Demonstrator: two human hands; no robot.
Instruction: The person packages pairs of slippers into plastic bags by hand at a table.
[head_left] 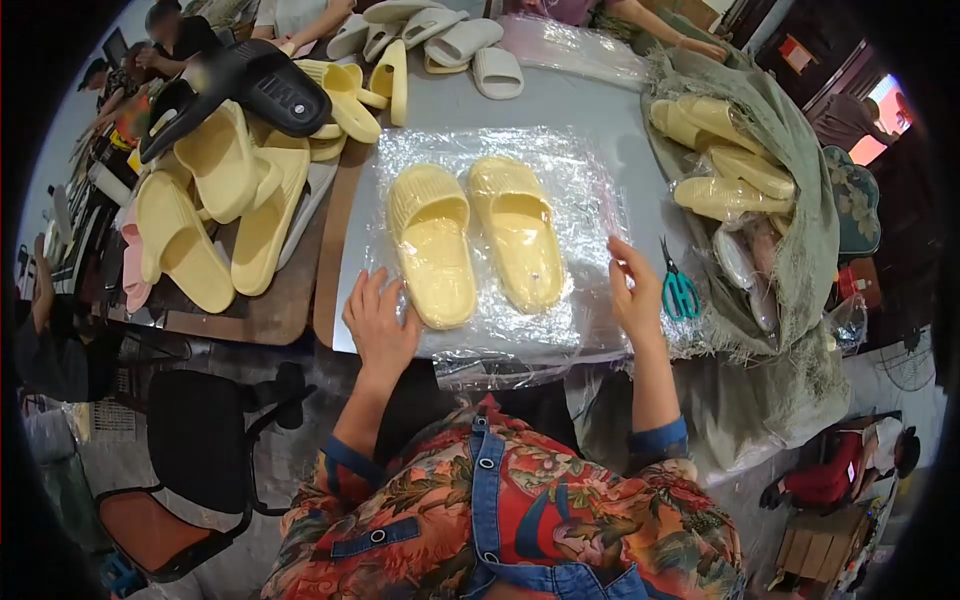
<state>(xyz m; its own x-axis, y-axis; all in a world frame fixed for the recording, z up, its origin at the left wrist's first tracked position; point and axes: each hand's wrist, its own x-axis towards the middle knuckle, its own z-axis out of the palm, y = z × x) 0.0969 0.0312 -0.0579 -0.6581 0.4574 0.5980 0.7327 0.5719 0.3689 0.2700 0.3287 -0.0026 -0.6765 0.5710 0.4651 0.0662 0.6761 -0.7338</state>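
Observation:
A pair of pale yellow slippers lies on the grey table in front of me, the left slipper (432, 245) beside the right slipper (517, 233), toe straps pointing away. Shiny clear plastic film (585, 180) spreads under and around them; glints on the slippers suggest it covers them too. My left hand (380, 320) rests palm down at the film's near left corner, fingers apart, close to the left slipper's heel. Along the film's right edge is my right hand (635, 290), fingers loosely extended and holding nothing visible. Whether its fingertips touch the film I cannot tell.
Teal-handled scissors (680, 290) lie right of my right hand. A green woven sack (800, 200) holds bagged yellow slippers. Loose yellow slippers (185, 240) and a black slipper (270, 90) pile up at left. Grey-white slippers (465, 42) and a plastic bag stack (575, 50) sit at the back.

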